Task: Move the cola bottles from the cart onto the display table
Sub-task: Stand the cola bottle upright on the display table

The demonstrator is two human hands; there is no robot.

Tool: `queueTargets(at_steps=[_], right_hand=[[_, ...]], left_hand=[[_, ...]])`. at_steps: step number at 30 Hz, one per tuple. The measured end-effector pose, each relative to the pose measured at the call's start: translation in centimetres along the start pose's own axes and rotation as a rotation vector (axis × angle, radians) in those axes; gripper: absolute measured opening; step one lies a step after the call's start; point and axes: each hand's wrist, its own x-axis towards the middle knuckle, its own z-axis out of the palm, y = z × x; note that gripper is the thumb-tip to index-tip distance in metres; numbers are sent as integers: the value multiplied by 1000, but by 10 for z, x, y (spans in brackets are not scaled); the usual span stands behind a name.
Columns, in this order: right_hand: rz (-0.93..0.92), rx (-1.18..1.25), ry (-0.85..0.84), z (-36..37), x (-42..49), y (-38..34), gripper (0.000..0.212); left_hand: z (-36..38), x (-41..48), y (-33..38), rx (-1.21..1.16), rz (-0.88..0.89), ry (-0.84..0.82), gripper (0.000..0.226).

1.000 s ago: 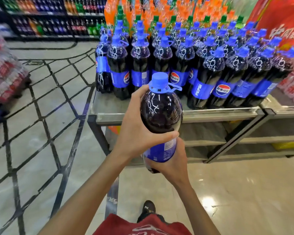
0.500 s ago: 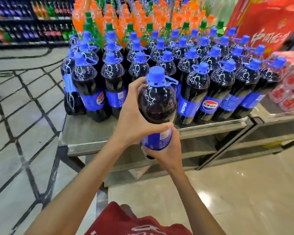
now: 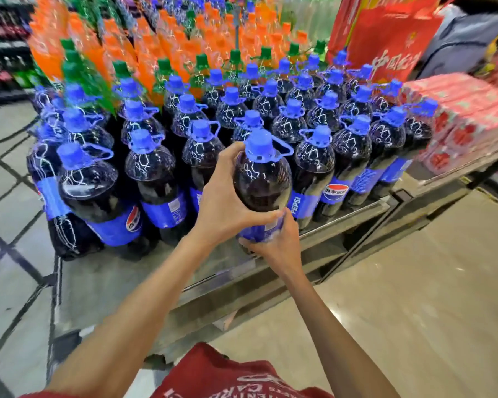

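Note:
I hold one large cola bottle [image 3: 261, 179] with a blue cap and blue label upright, over the front part of the metal display table [image 3: 121, 280]. My left hand [image 3: 227, 205] wraps the bottle's dark shoulder from the left. My right hand [image 3: 273, 242] grips its lower part at the label, from below. Around and behind it, several rows of the same cola bottles [image 3: 153, 170] stand on the table. The cart is not in view.
Orange soda bottles [image 3: 167, 44] and green-capped bottles [image 3: 78, 70] fill the table's back. Red shrink-wrapped packs [image 3: 469, 122] sit on the adjoining table at right, below a red banner [image 3: 385, 35]. Bare tabletop lies at front left. Tiled floor [image 3: 400, 297] surrounds the tables.
I have stepped closer, and the view now looks down on the table. The held bottle has moved forward, from in front of the table edge to over its front part.

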Motion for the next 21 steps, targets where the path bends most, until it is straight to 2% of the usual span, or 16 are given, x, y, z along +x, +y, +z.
queueTargets(at_steps=[3, 7, 13, 21], right_hand=[[44, 14, 39, 8, 16, 10, 107], [12, 2, 111, 8, 23, 1, 93], [38, -71, 180, 17, 29, 2, 102], [45, -178, 242, 27, 29, 15, 102]], left_hand=[[0, 13, -13, 7, 4, -51, 111], [3, 29, -27, -1, 16, -100, 115], [8, 40, -45, 1, 17, -181, 116], [11, 44, -51, 88, 29, -273, 115]])
